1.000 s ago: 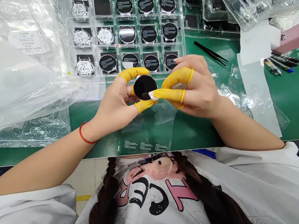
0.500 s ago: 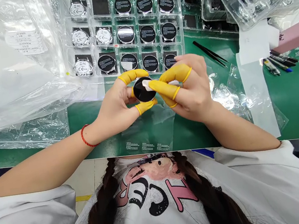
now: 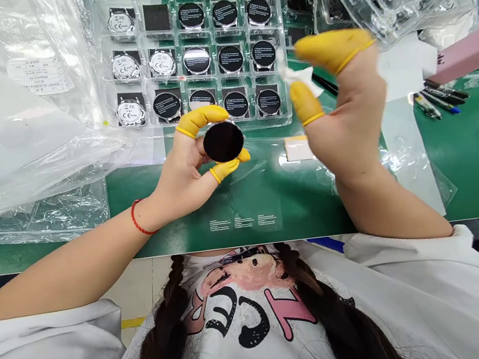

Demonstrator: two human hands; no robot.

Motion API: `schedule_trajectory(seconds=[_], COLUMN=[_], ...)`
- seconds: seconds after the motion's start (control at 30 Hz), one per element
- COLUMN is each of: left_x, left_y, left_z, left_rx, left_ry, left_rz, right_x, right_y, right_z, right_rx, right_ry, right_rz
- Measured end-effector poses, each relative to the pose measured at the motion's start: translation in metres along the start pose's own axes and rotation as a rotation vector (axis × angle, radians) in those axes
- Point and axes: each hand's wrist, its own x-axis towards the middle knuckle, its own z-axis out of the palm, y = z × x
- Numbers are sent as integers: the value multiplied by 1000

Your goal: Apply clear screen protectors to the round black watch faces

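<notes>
Glossy black watch [image 3: 223, 142] pinched by left hand [image 3: 187, 169]
White wipe [image 3: 300, 79] pinched between rubber-capped fingers [image 3: 332, 50] of raised right hand [image 3: 347, 122]

Round discs [image 3: 196, 60] in plastic tray [image 3: 284, 78]

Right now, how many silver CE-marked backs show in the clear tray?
4 silver backs: top row left, middle row first and second, bottom row left. Black-covered pockets may hide more.

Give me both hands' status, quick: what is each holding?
Left hand: closed, holding a round black-faced watch.
Right hand: closed in a pinch, holding a white wipe.
</notes>
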Motion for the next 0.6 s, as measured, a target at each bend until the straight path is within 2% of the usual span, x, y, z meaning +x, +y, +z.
schedule_trajectory(seconds=[0.07,0.13,0.23,0.43,0.53,0.6], left_x=[-1,-2,-3,-4,-4,-4], left_y=[0,-1,-3,-5,-6,-7], left_z=[1,2,3,3,2,2], left_rx=[20,10,-20,19,37,54], left_ry=[-30,-62,-118,-135,-146,-146], left_rz=[7,81,161,54,162,197], right_x=[-3,-6,-9,-9,-4,2], right_y=[-2,-4,-8,-11,-11,-10], right_z=[3,7,13,18,17,14], right_rx=[44,121,238,399,492,579], right_ry=[-166,-317,-442,-487,-474,-385], right_rz=[26,76,166,236,315,385])
